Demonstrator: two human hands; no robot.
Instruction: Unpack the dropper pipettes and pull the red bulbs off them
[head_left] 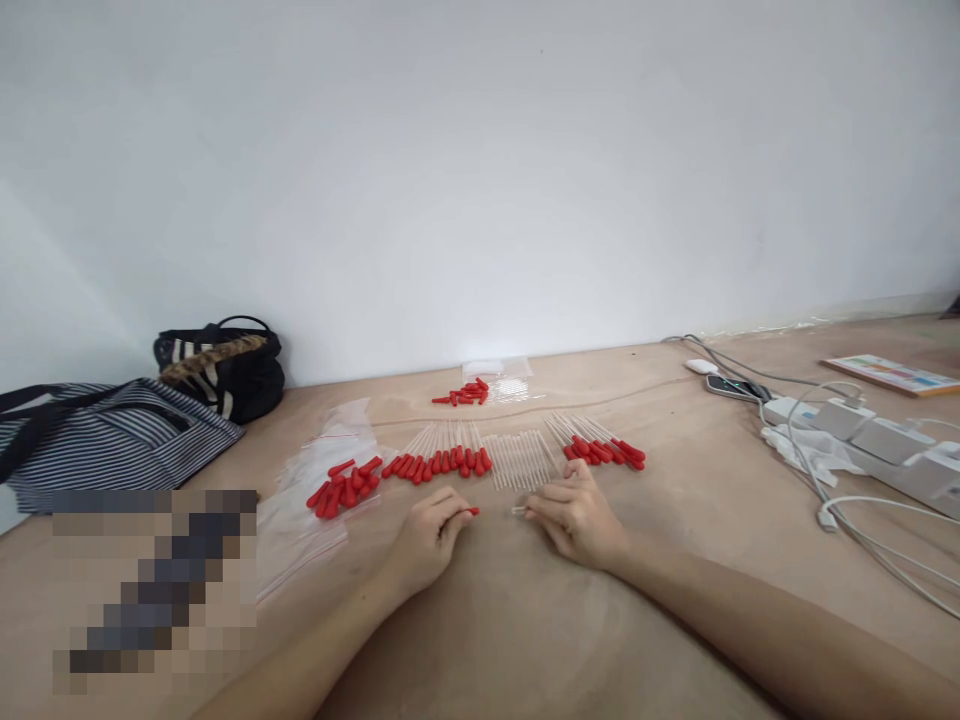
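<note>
My left hand (435,535) is closed in a pinch on a red rubber dropper bulb (474,511), whose narrow end points right. Facing it across a small gap, my right hand (574,515) grips a clear glass dropper tube (517,511); most of the tube is hidden by the fingers. Just beyond my hands lies a row of bare glass tubes (517,458). Droppers with red bulbs fitted (435,462) lie fanned out to their left, and more fitted droppers (604,450) lie to their right, near my right hand.
Loose red bulbs (345,488) lie on clear plastic bags (322,450) at the left. A smaller heap of red bulbs (465,393) sits near the wall. Striped bag (135,435) and black bag (255,375) stand far left. A power strip (892,445) with cables is at the right.
</note>
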